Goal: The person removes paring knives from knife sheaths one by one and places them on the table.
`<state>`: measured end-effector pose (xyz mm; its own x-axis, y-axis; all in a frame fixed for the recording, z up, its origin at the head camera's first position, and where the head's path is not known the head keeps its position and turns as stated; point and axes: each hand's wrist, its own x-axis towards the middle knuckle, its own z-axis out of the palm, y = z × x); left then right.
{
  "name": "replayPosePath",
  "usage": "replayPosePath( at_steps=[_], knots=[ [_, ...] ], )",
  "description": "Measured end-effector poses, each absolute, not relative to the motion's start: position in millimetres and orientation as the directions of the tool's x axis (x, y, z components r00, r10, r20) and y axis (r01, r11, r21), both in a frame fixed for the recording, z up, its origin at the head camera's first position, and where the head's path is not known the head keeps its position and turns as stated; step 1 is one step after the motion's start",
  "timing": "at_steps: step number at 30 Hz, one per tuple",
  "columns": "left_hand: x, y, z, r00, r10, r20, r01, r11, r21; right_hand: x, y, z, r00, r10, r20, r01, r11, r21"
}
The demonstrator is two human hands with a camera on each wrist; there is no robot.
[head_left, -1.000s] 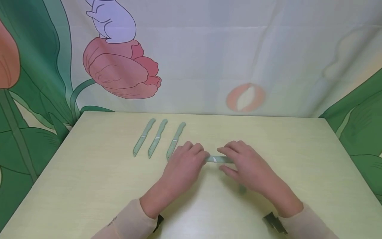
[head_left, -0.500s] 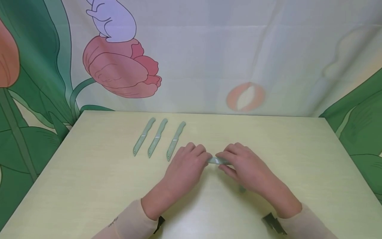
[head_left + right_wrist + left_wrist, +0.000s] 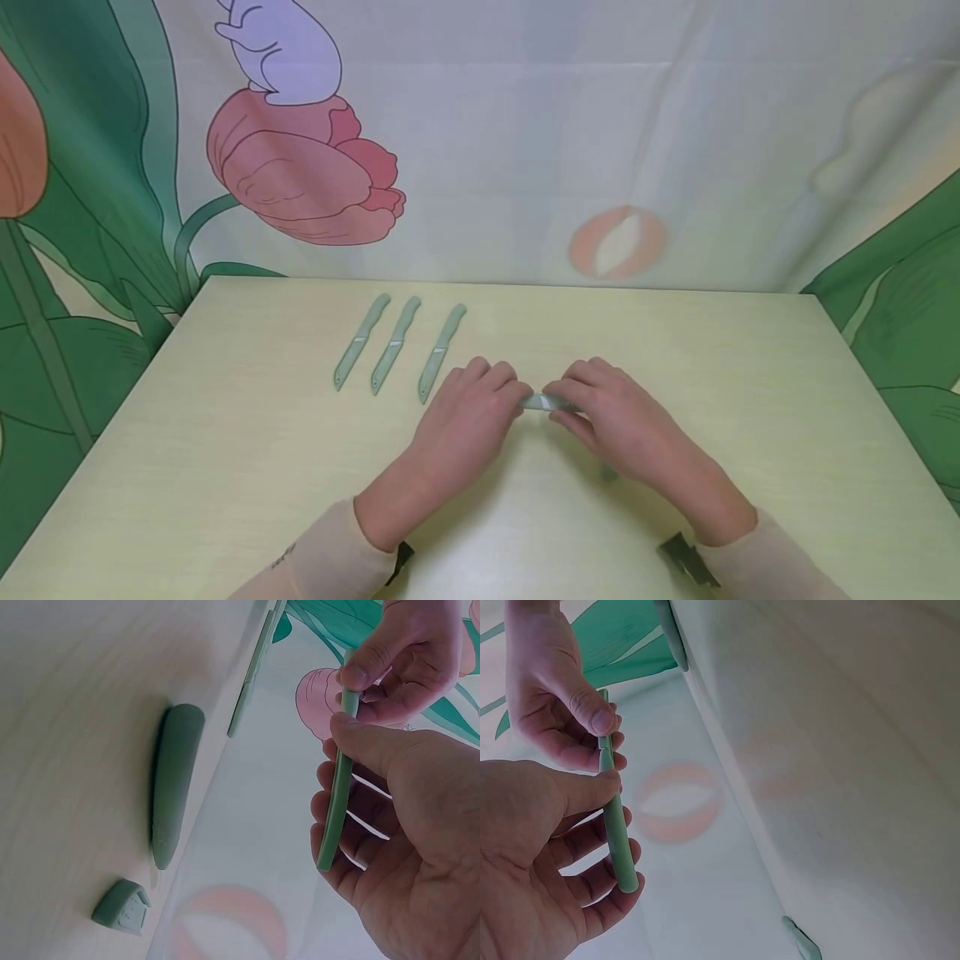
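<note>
Behind the pale wooden table (image 3: 225, 467) we see a curtain (image 3: 487, 125) printed with tulips. The left hand (image 3: 468, 417) and right hand (image 3: 622, 408) pinch a green knife (image 3: 543, 402) between thumbs and fingers, above the table, covering both its ends in the head view. At six o'clock from the right hand, a green bit (image 3: 608, 472) peeks out, mostly hidden. The right wrist view shows us a long green piece (image 3: 178, 787), with a small green piece (image 3: 122, 906) at its seven o'clock. Three green knives (image 3: 396, 346) lie at ten o'clock from the held one. We cannot read the dark marks on the left sleeve (image 3: 322, 550).
</note>
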<state>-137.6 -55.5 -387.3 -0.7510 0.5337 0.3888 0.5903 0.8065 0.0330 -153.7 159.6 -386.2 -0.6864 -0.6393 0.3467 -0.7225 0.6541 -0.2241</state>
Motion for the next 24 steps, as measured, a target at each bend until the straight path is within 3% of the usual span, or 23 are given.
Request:
replayPosePath(
  at_steps=[24],
  knots=[
    [-137.9,-57.1,-387.8,-0.753,0.529,0.393,0.586,0.809,0.034,-153.9,160.2,-386.2,-0.677,-0.645,0.355,-0.729,0.653,-0.204]
  ],
)
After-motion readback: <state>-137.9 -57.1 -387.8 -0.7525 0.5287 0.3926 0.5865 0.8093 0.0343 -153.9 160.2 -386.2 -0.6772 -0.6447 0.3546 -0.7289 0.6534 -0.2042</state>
